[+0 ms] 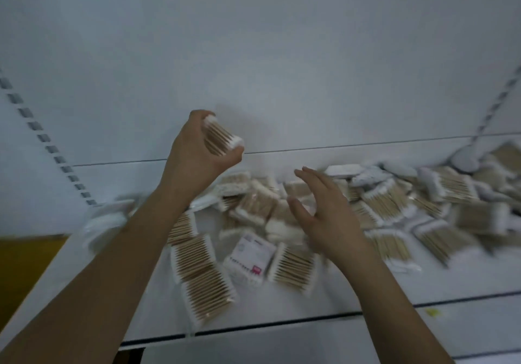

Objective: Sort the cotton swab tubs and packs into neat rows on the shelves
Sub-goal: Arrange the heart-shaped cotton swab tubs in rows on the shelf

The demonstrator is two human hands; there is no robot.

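On the white shelf (465,284), against the pale back panel (253,53), lies a loose heap of cotton swab packs (380,203) that spreads from the middle to the far right corner. The packs are clear bags, each holding a flat row of wooden sticks with white cotton at both ends. They lie at mixed angles and overlap one another; much of the right side is blurred.

Near the left front edge three packs sit in a rough line, one behind the other. The front pack (208,296) lies flat with its sticks running left to right and tilted slightly. Just right of these lies a labelled pack (251,259) showing a white card with red print, and beside it another pack (293,267) with its sticks running left to right.

The left hand (197,152) is raised above the shelf, near the back panel, and grips a held pack (221,138) between curled fingers and thumb. The sticks in it slope from upper left down to lower right, with cotton ends showing at both tips.

The right hand (324,211) hovers over the middle of the heap with fingers spread and relaxed, holding nothing. Whether it touches the packs beneath cannot be told.

At the far left edge lies a blurred white tub (104,222).
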